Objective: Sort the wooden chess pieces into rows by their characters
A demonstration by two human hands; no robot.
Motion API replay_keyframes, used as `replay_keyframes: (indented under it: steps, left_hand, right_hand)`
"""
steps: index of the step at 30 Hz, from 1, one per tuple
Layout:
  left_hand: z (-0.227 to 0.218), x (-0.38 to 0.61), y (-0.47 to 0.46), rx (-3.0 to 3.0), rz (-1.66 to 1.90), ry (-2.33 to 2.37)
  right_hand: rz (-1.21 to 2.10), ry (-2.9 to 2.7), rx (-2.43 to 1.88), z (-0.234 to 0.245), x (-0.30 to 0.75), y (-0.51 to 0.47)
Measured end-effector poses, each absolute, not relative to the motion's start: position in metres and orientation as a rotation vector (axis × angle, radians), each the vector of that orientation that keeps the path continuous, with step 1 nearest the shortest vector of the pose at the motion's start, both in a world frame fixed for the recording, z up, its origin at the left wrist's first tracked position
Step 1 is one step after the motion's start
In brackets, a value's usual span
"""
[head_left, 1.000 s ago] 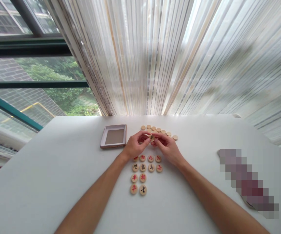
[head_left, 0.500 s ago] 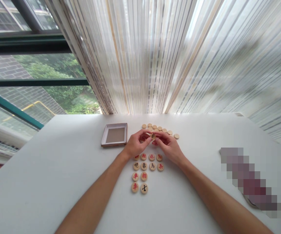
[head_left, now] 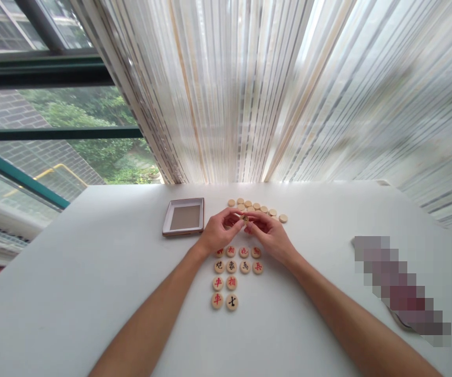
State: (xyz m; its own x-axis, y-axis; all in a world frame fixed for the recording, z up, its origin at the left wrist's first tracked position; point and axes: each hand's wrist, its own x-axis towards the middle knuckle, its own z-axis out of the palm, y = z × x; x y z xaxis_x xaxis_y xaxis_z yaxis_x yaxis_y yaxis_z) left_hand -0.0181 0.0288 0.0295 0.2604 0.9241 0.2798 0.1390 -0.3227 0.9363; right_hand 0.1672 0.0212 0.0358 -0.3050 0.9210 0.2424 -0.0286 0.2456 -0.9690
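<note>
Above disc rows (head_left: 232, 267) w/ red & black characters, left hand (head_left: 216, 236) + right hand (head_left: 271, 238) grips tight on one black-marked pc (head_left: 245, 218).

Both hands' fingers (head_left: 237, 221) pinch one wooden chess piece (head_left: 245, 218) above the table (head_left: 92, 272).

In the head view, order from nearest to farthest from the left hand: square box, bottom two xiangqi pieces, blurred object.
1. Square box, just left of the left hand.
2. Bottom two xiangqi pieces, toward the person.
3. Blurred object, far right.
</note>
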Motion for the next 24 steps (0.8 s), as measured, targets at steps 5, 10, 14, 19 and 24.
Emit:
replay_keyframes:
  steps: [5,10,14,19,24]
  left_hand:
    - [0.0298,-0.0182,0.0282,1.671,1.156,1.011]
    - [0.0294,-0.0184,0.0285,1.653,1.152,1.013]
    - [0.0279,-0.0187,0.0295,1.637,1.163,1.011]
    - [0.0278,-0.0188,0.03,1.627,1.174,1.02]
    - [0.0287,-0.0191,0.0296,1.647,1.179,1.045]
  right_hand:
    - [1.216,-1.579,-0.861,0.0368,0.1672,0.0207]
    - [1.214,-1.602,-0.853,0.0376,0.1668,0.0198]
    - [1.211,-1.612,-0.867,0.0362,0.1671,0.0201]
    - [1.212,-1.61,-0.864,0.0339,0.1673,0.0199]
    - [1.217,-1.609,-0.862,0.0314,0.1666,0.0194]
